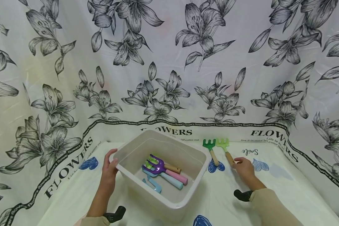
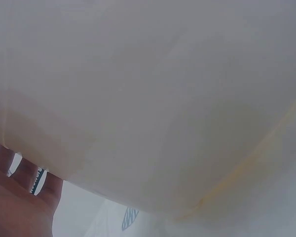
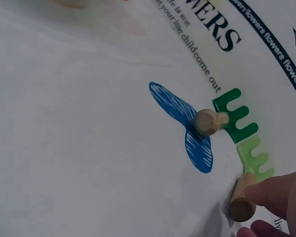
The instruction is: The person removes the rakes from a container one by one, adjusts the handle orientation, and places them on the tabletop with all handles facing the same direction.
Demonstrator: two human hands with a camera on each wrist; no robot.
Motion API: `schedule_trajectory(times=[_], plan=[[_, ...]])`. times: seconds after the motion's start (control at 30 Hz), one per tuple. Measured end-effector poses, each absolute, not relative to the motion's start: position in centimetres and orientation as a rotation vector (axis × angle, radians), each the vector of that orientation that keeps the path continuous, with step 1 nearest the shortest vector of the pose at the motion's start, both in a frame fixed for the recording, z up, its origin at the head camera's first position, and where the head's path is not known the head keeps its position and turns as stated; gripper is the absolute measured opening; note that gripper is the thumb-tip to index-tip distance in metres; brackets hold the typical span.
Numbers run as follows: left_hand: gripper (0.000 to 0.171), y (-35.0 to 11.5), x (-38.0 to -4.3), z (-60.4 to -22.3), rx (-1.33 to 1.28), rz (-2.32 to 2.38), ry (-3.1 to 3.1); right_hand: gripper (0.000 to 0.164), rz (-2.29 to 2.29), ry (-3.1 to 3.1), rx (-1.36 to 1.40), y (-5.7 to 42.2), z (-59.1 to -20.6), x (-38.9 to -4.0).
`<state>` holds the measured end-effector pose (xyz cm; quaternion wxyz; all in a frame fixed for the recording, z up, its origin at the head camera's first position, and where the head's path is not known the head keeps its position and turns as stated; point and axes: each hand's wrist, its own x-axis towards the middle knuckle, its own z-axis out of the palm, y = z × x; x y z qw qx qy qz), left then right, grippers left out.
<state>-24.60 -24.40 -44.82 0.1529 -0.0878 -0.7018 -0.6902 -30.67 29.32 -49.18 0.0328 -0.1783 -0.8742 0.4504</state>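
My left hand (image 1: 109, 168) grips the rim of a pale grey plastic bin (image 1: 196, 185) at its left corner. Inside the bin lie several toy garden tools: a purple hand rake (image 1: 157, 168) with a pink handle, a light blue tool (image 1: 172, 181), a green rake with a wooden handle (image 1: 172, 168) and a small light blue forked piece (image 1: 156, 186). To the bin's right, my right hand (image 1: 245, 169) pinches the wooden handle of a light green hand rake (image 1: 222, 143). Just left of it a dark green hand rake (image 1: 210, 144) lies on the cloth.
White cloth (image 1: 220, 201) printed with blue hearts covers the table. Behind and at both sides hangs a floral curtain (image 1: 169, 62) with a black lettered band. The bin stands in the middle, between my two arms.
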Motion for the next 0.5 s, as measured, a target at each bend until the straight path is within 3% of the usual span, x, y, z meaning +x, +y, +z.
schedule_trajectory(times=[0.5], plan=[[0.046, -24.4, -24.6, -44.9, -0.256, -1.980, -2.012, 0.043, 1.395, -2.657, -0.436, 29.1, -45.5, -30.4]])
